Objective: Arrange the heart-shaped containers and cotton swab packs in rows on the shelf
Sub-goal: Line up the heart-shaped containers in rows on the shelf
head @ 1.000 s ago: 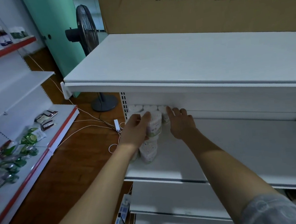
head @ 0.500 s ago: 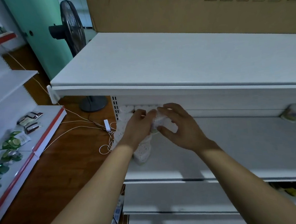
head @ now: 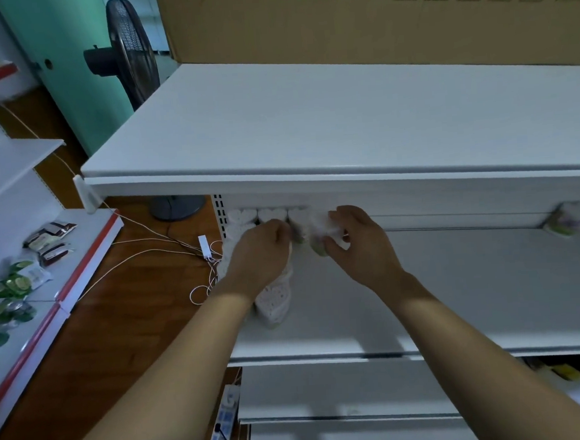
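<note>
- green snack packets (head: pixel 15 283): i log them on the side shelving, well left of my left hand.
- heart-shaped containers (head: pixel 273 215): a row at the back of the middle shelf (head: pixel 475 292), just beyond my left hand; more run forward under it toward the front edge.
- left hand (head: pixel 260 256): fingers curled down over the containers; i cannot tell if it grips one.
- right hand (head: pixel 359 242): thumb and fingers pinching a blurred white container (head: pixel 322 229), just right of the row.
- loose packs (head: pixel 565 223): far right of my right hand.
</note>
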Motion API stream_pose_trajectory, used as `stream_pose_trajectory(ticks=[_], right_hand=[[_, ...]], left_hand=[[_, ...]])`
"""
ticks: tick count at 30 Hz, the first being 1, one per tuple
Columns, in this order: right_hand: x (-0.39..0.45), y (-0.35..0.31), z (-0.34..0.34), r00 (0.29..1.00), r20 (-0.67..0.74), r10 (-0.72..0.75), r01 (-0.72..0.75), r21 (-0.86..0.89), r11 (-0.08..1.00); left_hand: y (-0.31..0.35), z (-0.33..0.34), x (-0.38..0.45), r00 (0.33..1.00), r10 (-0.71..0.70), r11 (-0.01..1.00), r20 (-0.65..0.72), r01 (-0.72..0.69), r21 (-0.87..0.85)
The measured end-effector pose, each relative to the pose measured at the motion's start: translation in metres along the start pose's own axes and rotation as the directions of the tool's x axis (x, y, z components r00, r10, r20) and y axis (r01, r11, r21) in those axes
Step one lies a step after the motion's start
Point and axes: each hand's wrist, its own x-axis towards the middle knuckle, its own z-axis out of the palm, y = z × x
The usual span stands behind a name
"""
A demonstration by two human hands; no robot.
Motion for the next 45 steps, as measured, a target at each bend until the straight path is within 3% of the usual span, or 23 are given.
stream_pose_trajectory(ticks=[2,5,8,13,26,32,36,45], right_hand=[[-0.003,0.004,0.015,0.998,0.054,0.03,-0.027,-0.056,0.998],[-0.008,-0.001,0.041,0.993,0.114,0.022,-0.011,-0.097,0.995],[-0.01,-0.001,0.059,0.993,0.107,0.059,-0.045,-0.129,0.991],[-0.01,0.008,0.071,0.999,0.03,-0.026,0.032,-0.251,0.967],[-0.009,0.009,0.053,0.935,0.345,0.081,0.044,-0.342,0.939],[-0.018,0.007,0.028,0.966,0.251,0.061,0.035,-0.36,0.932],[-0.031,0.026,-0.006,0.99,0.128,0.064,-0.007,-0.401,0.916],[-0.083,0.142,-0.125,0.972,-0.087,0.218,-0.233,-0.478,0.847]], left_hand=[[-0.02,0.004,0.002,0.997,0.077,0.961,0.01,-0.077,0.266],[-0.041,0.014,-0.001,0.98,0.053,0.848,0.191,-0.145,0.509],[-0.044,0.019,-0.004,0.961,0.028,0.833,0.274,-0.174,0.525],[-0.046,0.019,-0.004,0.963,0.051,0.846,0.266,-0.183,0.501],[-0.045,0.02,0.0,0.971,0.066,0.863,0.23,-0.171,0.475],[-0.024,0.023,0.004,0.983,0.131,0.872,0.129,-0.176,0.457],[0.021,0.044,0.009,0.969,0.2,0.88,0.145,-0.243,0.407],[0.154,0.138,0.014,0.916,0.35,0.854,0.196,-0.398,0.336]])
